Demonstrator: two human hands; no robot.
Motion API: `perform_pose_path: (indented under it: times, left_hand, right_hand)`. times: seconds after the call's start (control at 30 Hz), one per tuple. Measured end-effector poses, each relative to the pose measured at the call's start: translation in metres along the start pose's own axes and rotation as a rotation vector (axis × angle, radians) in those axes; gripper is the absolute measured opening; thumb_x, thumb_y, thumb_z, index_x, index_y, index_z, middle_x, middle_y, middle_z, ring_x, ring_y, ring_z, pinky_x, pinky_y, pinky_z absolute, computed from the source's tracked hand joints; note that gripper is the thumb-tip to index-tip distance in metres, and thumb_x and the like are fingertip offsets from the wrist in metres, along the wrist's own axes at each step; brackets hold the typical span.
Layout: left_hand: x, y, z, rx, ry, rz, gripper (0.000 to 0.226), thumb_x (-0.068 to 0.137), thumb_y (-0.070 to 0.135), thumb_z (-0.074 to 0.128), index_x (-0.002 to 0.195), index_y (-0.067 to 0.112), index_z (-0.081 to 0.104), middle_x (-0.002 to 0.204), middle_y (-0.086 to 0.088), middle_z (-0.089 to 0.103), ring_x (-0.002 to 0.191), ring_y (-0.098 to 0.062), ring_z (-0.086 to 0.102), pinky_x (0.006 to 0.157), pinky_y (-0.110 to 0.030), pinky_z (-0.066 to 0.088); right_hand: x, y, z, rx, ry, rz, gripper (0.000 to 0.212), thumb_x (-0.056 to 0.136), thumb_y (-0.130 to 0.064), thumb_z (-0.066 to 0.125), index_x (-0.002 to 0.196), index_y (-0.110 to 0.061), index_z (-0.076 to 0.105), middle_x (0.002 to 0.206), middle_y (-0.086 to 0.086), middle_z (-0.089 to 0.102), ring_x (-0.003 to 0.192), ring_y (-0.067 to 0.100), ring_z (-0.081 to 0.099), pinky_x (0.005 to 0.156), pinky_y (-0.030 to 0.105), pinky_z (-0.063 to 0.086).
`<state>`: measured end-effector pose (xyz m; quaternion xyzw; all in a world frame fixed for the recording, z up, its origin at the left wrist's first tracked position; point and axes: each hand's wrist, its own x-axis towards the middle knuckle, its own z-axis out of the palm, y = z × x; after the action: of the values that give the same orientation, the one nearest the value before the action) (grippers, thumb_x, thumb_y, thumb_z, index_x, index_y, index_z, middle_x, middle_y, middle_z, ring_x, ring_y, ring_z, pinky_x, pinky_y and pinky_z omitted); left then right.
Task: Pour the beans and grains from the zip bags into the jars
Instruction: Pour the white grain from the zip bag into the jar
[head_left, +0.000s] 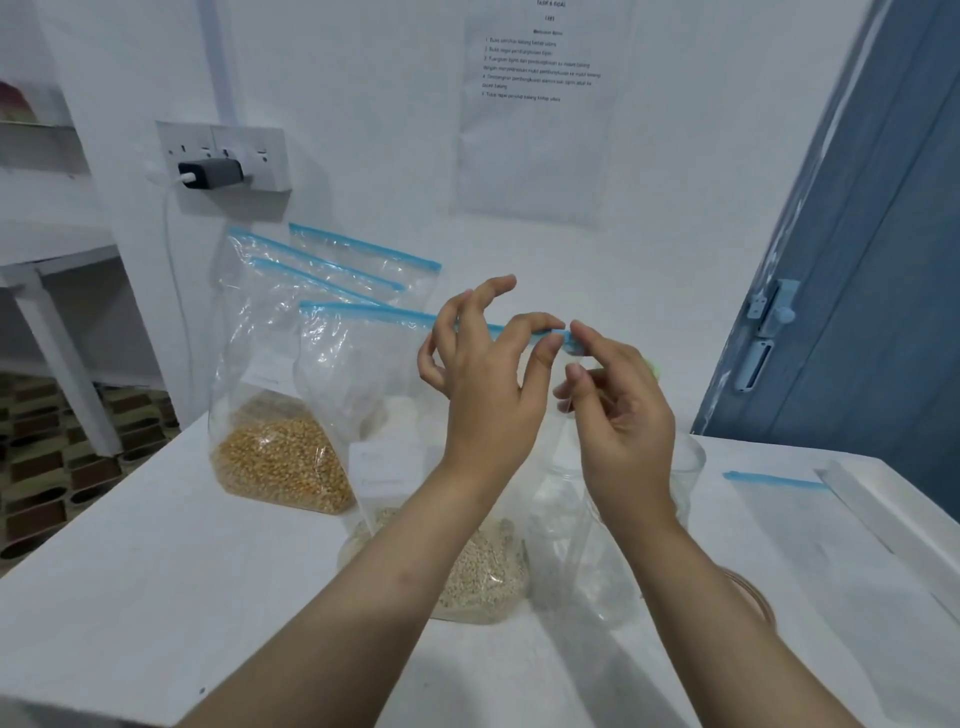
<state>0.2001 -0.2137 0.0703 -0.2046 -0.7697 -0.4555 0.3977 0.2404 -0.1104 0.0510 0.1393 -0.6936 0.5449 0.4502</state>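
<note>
A clear zip bag (363, 395) with a blue seal stands upright on the white table (156, 597), with pale grains at its bottom. My left hand (483, 384) pinches the blue seal near its right end. My right hand (618, 415) pinches the seal's right tip, thumb and forefinger together. A clear jar (587, 551) stands just right of the bag, partly hidden behind my right forearm. Behind stands a bag of yellow corn kernels (280, 457).
Several more blue-sealed zip bags (363, 260) lean against the wall behind. An empty flat zip bag (779, 509) lies on the table at the right. A blue door (857, 312) stands at the right, a wall socket with charger (213, 171) at the left.
</note>
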Motion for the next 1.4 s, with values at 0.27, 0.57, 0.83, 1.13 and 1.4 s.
perform_pose_path:
  times: [0.27,0.57,0.83,1.13,1.4]
  left_hand:
    - [0.005,-0.023,-0.015,0.06,0.057,0.018,0.011,0.098,0.037,0.056,0.098,0.033,0.066,0.146,0.014,0.041,0.141,-0.016,0.023,0.11,-0.052,0.012]
    - [0.019,-0.069,-0.052,0.152,0.135,-0.053,0.011,0.097,0.036,0.056,0.098,0.033,0.066,0.148,0.012,0.04,0.145,-0.02,0.019,0.114,-0.057,0.005]
    - [0.024,-0.098,-0.069,0.044,0.204,-0.211,0.007,0.097,0.036,0.056,0.098,0.036,0.063,0.143,0.016,0.044,0.14,-0.011,0.029,0.114,-0.052,0.006]
    - [0.022,-0.092,-0.064,-0.403,0.122,-0.219,0.006,0.105,0.024,0.046,0.107,0.025,0.052,0.087,0.018,0.069,0.089,-0.007,0.064,0.083,-0.023,0.051]
    - [0.03,-0.07,-0.06,-0.505,-0.038,-0.101,0.009,0.104,0.015,0.048,0.106,0.019,0.056,0.081,0.01,0.064,0.078,-0.002,0.062,0.076,-0.016,0.048]
  right_hand:
    - [0.0,0.003,0.0,-0.039,0.075,0.067,0.031,0.101,-0.007,0.055,0.13,-0.016,0.063,0.113,-0.002,0.062,0.084,0.017,0.064,0.077,0.038,0.058]
    - [-0.003,0.012,-0.004,-0.019,0.184,0.166,0.032,0.101,-0.006,0.055,0.128,-0.018,0.064,0.113,0.0,0.064,0.08,0.01,0.061,0.072,0.024,0.054]
    - [-0.013,0.026,-0.017,-0.101,0.341,0.249,0.032,0.1,-0.005,0.056,0.122,-0.026,0.067,0.115,0.005,0.067,0.103,0.033,0.064,0.089,0.043,0.056]
    - [-0.011,0.017,-0.016,-0.574,0.207,0.088,0.038,0.097,-0.006,0.055,0.132,-0.02,0.061,0.136,-0.001,0.05,0.122,0.014,0.048,0.103,0.031,0.041]
    - [0.011,-0.003,0.033,-0.819,-0.104,-0.257,0.037,0.097,-0.032,0.049,0.129,-0.027,0.064,0.128,-0.004,0.063,0.117,0.022,0.056,0.102,0.047,0.037]
